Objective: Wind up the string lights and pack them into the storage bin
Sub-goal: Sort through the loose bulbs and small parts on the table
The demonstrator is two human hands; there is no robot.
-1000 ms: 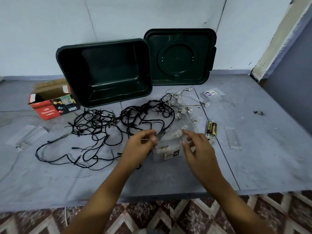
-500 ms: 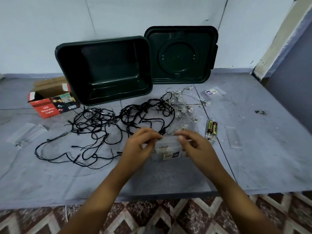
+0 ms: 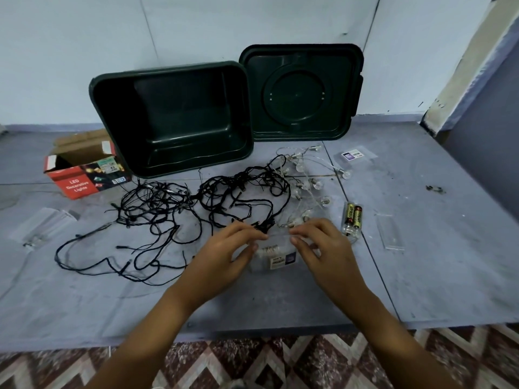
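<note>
A tangled black string of lights (image 3: 179, 214) sprawls over the grey table, left and middle. A second string with clear bulbs on thin wire (image 3: 306, 183) lies to its right. A small clear plastic bag (image 3: 276, 255) with a label sits between my hands. My left hand (image 3: 227, 254) pinches the bag's top edge on the left. My right hand (image 3: 323, 248) pinches the same edge on the right. The dark green storage bin (image 3: 171, 119) stands tilted at the back, its mouth facing me.
The bin's lid (image 3: 300, 94) leans on the wall at the right of the bin. A red LED lights box (image 3: 81, 169) lies open at the left. A clear battery case with two batteries (image 3: 352, 219), clear plastic pieces (image 3: 390, 234) and a bag (image 3: 46, 226) lie around.
Both hands slid up from the bag's sides to its top edge and now pinch it close together.
</note>
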